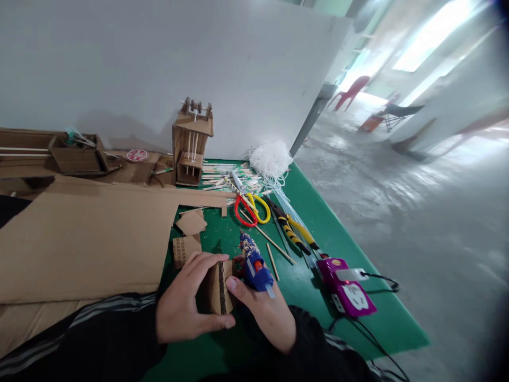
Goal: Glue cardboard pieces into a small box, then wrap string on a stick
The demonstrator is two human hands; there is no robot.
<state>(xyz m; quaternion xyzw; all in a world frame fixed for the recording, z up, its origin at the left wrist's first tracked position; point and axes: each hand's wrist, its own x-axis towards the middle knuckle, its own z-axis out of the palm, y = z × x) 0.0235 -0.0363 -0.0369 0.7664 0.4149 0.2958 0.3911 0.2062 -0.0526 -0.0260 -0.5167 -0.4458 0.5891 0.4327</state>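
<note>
- The small cardboard piece (221,292) is at the near middle of the green table (350,223), pinched between the left hand's (178,305) thumb and fingers.
- The right hand (262,315) grips a blue glue gun (254,268), thumb against the piece; its other fingers are mostly hidden.
- Far middle: an upright cardboard frame (204,127), pale sticks (193,146) standing inside.
- Far left: a cardboard box (77,156) containing clear and green strips (78,137).

The green surface (318,209) carries scissors (248,198) at twelve o'clock, pliers (283,218) at one, a purple power strip (336,286) at three.
</note>
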